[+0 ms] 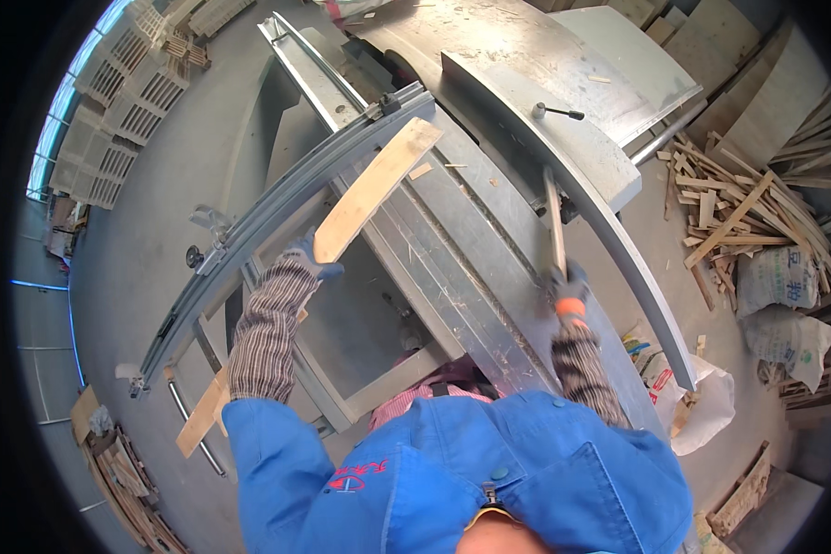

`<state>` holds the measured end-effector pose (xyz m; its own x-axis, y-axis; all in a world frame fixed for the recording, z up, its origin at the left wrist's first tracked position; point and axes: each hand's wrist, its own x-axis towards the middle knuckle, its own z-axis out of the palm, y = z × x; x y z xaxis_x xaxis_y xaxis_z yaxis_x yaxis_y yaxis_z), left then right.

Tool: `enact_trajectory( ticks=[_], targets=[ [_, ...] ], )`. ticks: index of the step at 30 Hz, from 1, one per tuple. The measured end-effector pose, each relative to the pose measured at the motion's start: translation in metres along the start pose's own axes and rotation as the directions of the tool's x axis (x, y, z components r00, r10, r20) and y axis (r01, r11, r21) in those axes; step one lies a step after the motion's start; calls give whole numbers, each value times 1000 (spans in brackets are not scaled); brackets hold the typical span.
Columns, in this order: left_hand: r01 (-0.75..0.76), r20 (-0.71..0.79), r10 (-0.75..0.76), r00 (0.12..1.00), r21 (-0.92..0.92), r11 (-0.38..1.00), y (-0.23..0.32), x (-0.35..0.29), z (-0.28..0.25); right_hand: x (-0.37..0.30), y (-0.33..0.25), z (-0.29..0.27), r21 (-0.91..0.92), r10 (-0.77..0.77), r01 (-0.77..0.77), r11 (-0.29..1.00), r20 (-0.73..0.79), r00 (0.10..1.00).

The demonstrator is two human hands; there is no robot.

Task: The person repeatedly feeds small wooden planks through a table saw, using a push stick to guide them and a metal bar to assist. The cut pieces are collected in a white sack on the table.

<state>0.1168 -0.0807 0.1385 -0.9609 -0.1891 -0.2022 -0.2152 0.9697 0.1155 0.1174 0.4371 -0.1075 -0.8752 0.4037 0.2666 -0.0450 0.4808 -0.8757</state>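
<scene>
My left hand [316, 258], in a grey-blue glove, is closed on the near end of a pale wooden board [379, 191] with slanted ends. That board slopes away to the right, over the frame and metal table of a table saw [489, 194]. My right hand [568, 283], gloved with an orange cuff, grips a thin wooden stick [555, 222]. The stick points away from me, its far end close to the long curved-looking fence [609, 235]. Motion blurs the right hand slightly. Under my left forearm, another pale board [205, 413] shows in part.
Wood scraps [422, 172] lie on the saw table. A long rail [277, 180] crosses at the left. A lever [559, 113] sits beyond the fence. Offcuts [729, 203] and white sacks [777, 280] stand at the right, with plastic crates [125, 106] far left.
</scene>
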Motion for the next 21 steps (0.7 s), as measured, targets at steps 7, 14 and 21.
enact_trajectory(
  ticks=[7,14,21],
  targets=[
    [-134,93,124,988,107,985,100,74,-24,-94,36,-107,257,278,-277,926,33,960],
    [-163,34,160,987,257,952,126,175,-6,-82,-61,-102,524,513,-570,633,268,816],
    [-18,16,13,1000,400,916,136,212,-17,-40,-99,-87,483,483,-752,450,576,659]
  ],
)
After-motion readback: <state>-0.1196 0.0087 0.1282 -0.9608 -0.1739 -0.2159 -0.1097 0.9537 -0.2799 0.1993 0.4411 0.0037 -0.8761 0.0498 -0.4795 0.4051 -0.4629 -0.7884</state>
